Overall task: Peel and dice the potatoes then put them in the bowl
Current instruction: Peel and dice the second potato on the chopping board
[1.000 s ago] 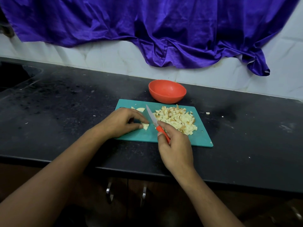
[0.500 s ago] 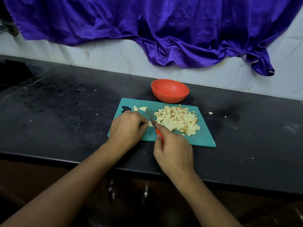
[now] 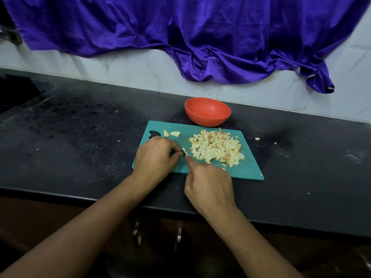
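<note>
**Dicing potato on a teal cutting board**

The left hand rests on the board's near left part, curled fingertips pinching a small potato piece. The right hand, just beside it, is curled round a knife; only a sliver of blade shows. The diced potato pile lies right of the hands; two bigger chunks sit at the board's far left corner. The orange bowl stands on the desk just beyond the board

The left hand and right hand are bare, with forearms bare too.
</note>
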Motion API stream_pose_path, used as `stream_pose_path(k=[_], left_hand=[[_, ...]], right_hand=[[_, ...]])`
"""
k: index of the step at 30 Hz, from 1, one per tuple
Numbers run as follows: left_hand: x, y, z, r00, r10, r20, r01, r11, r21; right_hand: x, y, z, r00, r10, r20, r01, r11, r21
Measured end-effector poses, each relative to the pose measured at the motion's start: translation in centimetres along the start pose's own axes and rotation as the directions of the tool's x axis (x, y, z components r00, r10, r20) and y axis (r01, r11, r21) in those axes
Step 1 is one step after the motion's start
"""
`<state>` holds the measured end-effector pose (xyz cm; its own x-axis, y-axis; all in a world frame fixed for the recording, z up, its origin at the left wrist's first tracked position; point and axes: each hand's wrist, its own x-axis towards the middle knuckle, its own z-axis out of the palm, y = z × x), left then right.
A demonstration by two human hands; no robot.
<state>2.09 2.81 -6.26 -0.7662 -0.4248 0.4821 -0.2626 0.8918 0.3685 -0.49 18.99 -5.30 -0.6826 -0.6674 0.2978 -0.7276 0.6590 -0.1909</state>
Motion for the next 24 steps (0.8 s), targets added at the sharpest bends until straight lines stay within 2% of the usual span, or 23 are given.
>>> stream_pose_path(k=[7, 19, 24], left_hand=[[-0.32, -0.82, -0.34, 1.0, -0.003, 0.005, 0.004, 0.994, -0.107], [-0.27, -0.86, -0.44, 1.0, -0.002, -0.003, 0.001, 0.99, -0.143], [-0.18, -0.91, -0.38, 1.0, -0.012, 0.021, 0.015, 0.99, -0.138]], right_hand=[[-0.38, 0.66, -0.02, 0.987, 0.102, -0.126, -0.067, 0.965, 0.254], [-0.41, 0.49, 0.23, 0.996, -0.005, -0.084, 0.012, 0.996, 0.091], [-0.27, 0.51, 0.15, 0.999, -0.04, -0.024, 0.041, 0.999, 0.024]])
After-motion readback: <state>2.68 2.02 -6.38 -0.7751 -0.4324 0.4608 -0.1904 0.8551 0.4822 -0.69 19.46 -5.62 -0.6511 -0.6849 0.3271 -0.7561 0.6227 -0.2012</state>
